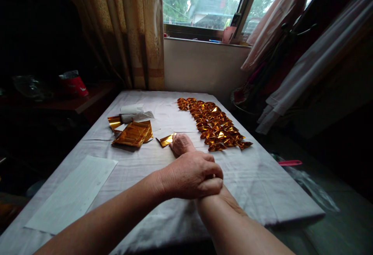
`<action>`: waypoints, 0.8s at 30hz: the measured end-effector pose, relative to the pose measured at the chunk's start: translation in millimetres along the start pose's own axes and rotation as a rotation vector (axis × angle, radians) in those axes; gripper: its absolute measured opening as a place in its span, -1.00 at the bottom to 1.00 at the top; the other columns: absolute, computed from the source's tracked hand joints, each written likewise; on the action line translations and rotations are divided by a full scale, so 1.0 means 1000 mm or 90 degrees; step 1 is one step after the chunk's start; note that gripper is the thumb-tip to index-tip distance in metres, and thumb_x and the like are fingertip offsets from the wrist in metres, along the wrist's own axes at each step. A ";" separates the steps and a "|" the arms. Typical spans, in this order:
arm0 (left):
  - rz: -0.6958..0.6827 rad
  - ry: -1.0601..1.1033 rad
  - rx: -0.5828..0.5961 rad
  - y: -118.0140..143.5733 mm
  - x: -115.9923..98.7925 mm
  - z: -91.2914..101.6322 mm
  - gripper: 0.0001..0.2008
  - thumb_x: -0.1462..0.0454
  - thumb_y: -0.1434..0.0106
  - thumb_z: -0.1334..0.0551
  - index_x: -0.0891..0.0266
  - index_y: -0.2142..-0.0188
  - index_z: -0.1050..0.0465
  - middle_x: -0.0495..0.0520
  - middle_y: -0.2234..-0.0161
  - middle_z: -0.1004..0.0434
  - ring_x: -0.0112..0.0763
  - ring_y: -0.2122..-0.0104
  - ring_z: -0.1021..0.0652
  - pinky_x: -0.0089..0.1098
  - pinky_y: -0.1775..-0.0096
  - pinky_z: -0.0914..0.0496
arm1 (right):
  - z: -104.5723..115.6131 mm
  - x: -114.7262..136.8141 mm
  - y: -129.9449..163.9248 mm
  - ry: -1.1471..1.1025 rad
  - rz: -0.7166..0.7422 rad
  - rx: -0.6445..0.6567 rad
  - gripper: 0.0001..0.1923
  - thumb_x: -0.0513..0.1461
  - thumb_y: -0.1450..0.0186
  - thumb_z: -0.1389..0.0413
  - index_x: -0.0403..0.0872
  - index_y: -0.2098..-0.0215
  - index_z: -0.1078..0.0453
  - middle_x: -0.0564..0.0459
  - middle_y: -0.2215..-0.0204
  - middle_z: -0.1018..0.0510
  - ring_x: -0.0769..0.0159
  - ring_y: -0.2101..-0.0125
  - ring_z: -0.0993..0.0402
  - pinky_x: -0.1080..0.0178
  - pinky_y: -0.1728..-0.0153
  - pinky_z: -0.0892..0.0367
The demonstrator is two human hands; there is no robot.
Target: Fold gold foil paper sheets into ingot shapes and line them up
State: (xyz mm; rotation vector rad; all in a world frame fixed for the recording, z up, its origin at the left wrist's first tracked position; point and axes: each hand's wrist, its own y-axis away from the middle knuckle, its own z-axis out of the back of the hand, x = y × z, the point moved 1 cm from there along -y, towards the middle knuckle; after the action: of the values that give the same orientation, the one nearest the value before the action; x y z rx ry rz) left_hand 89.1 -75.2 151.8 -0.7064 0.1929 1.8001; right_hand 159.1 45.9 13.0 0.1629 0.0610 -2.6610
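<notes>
On the white cloth [250,185], left hand [190,177] clasps the right wrist; right hand [181,144] lies curled, fingers touching a gold foil piece [166,140], grip unclear

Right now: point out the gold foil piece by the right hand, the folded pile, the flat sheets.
gold foil piece [166,140], head view, centre.
folded pile [214,124], head view, middle.
flat sheets [133,134], head view, top sheet.

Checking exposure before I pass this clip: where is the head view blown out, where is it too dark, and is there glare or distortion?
Head view: the window sky is overexposed; the left side around the red packet sinks into near black; the gold foil pieces glint with small highlights; the left hand and right hand are evenly lit and sharp; wide-angle stretch bends the table edges and forearms.
</notes>
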 end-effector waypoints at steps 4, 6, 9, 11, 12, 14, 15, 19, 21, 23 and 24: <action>0.113 0.053 -0.001 0.018 0.032 -0.005 -0.81 0.25 -0.28 -0.16 0.26 0.43 -0.46 -0.07 0.52 -0.44 -0.50 0.49 -0.43 -0.51 0.39 -0.33 | 0.003 -0.006 -0.003 -0.002 -0.031 0.020 -0.66 -0.20 -0.42 0.09 -0.24 0.07 -0.44 -0.27 0.16 -0.54 0.09 0.15 -0.46 0.13 0.17 -0.37; 0.211 -0.015 -0.041 0.032 0.067 -0.014 -0.77 0.21 -0.33 -0.12 0.24 0.37 -0.48 -0.01 0.45 -0.52 -0.43 0.43 -0.50 -0.46 0.35 -0.39 | 0.004 -0.009 -0.002 -0.010 -0.052 0.015 -0.62 -0.18 -0.41 0.09 -0.29 0.01 -0.39 -0.30 0.11 -0.51 0.03 0.11 -0.43 0.12 0.18 -0.35; 0.326 -0.269 -0.169 0.055 0.123 -0.034 -0.72 0.25 -0.27 -0.18 0.19 0.03 -0.46 0.19 -0.05 -0.50 -0.14 -0.07 -0.46 -0.17 -0.09 -0.35 | 0.003 -0.011 0.002 -0.024 -0.078 -0.009 -0.59 -0.16 -0.41 0.12 -0.25 -0.06 -0.34 -0.29 0.01 -0.47 0.01 0.03 -0.38 0.11 0.15 -0.32; 0.370 -0.366 -0.166 0.066 0.150 -0.050 -0.53 0.17 -0.26 -0.22 0.23 -0.14 -0.35 0.27 -0.22 -0.33 -0.01 -0.22 -0.32 -0.03 -0.21 -0.22 | 0.001 -0.010 0.007 -0.033 -0.098 -0.027 -0.58 -0.16 -0.43 0.17 -0.22 -0.10 -0.31 -0.28 -0.03 -0.45 0.02 0.01 -0.36 0.09 0.12 -0.30; 0.387 -0.388 -0.146 0.071 0.159 -0.057 -0.50 0.14 -0.27 -0.21 0.24 -0.18 -0.32 0.28 -0.24 -0.31 0.02 -0.23 -0.30 0.01 -0.23 -0.18 | -0.001 -0.010 0.009 -0.038 -0.109 -0.034 -0.57 -0.17 -0.43 0.18 -0.21 -0.12 -0.31 -0.27 -0.05 -0.44 0.03 0.00 -0.36 0.08 0.11 -0.30; 0.412 -0.399 -0.117 0.077 0.169 -0.067 -0.48 0.08 -0.33 -0.14 0.23 -0.22 -0.28 0.28 -0.26 -0.29 0.00 -0.25 -0.29 0.05 -0.24 -0.13 | -0.005 -0.010 0.014 -0.050 -0.127 -0.044 -0.55 -0.15 -0.44 0.18 -0.20 -0.14 -0.30 -0.26 -0.09 -0.43 0.03 -0.02 -0.34 0.07 0.06 -0.28; 0.417 -0.401 -0.112 0.080 0.171 -0.070 -0.47 0.06 -0.35 -0.11 0.23 -0.23 -0.26 0.27 -0.27 -0.27 -0.01 -0.26 -0.27 0.05 -0.25 -0.11 | -0.007 -0.009 0.017 -0.057 -0.134 -0.049 -0.54 -0.15 -0.44 0.18 -0.20 -0.16 -0.29 -0.26 -0.13 -0.40 0.03 -0.05 -0.33 0.05 0.02 -0.26; 0.410 -0.404 -0.124 0.085 0.172 -0.072 -0.46 0.04 -0.37 -0.06 0.21 -0.25 -0.23 0.22 -0.28 -0.27 -0.07 -0.27 -0.26 0.06 -0.27 -0.06 | -0.016 -0.007 0.029 -0.147 -0.130 -0.119 -0.45 -0.13 -0.44 0.15 -0.19 -0.33 -0.11 -0.17 -0.32 -0.17 0.07 -0.31 -0.04 0.00 -0.26 0.04; 0.390 -0.407 -0.150 0.087 0.174 -0.072 -0.47 0.03 -0.37 -0.06 0.20 -0.25 -0.24 0.21 -0.26 -0.30 -0.10 -0.27 -0.27 0.04 -0.28 -0.04 | -0.019 -0.003 0.033 -0.198 -0.001 -0.116 -0.45 -0.10 -0.45 0.14 -0.07 -0.36 -0.08 -0.02 -0.36 -0.11 0.17 -0.35 0.04 0.03 -0.32 0.17; 0.364 -0.411 -0.176 0.090 0.178 -0.071 -0.48 0.02 -0.38 -0.06 0.19 -0.24 -0.25 0.19 -0.23 -0.34 -0.12 -0.25 -0.29 0.02 -0.29 -0.02 | -0.021 -0.002 0.034 -0.238 0.060 -0.074 -0.45 -0.06 -0.45 0.15 -0.04 -0.36 -0.07 0.01 -0.35 -0.12 0.22 -0.34 0.02 0.04 -0.33 0.17; 0.354 -0.412 -0.186 0.091 0.179 -0.071 -0.48 0.03 -0.38 -0.06 0.19 -0.23 -0.25 0.19 -0.22 -0.36 -0.13 -0.24 -0.31 0.02 -0.29 -0.02 | -0.021 -0.003 0.034 -0.250 0.074 -0.053 -0.44 -0.05 -0.45 0.15 -0.04 -0.36 -0.07 0.00 -0.35 -0.12 0.22 -0.34 0.01 0.02 -0.33 0.17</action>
State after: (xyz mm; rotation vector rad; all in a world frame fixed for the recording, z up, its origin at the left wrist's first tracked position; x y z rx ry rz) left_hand -1.0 5.8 -23.8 -0.2363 -0.3471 2.5278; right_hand 179.6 18.0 -8.1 -0.3723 0.0326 -2.5198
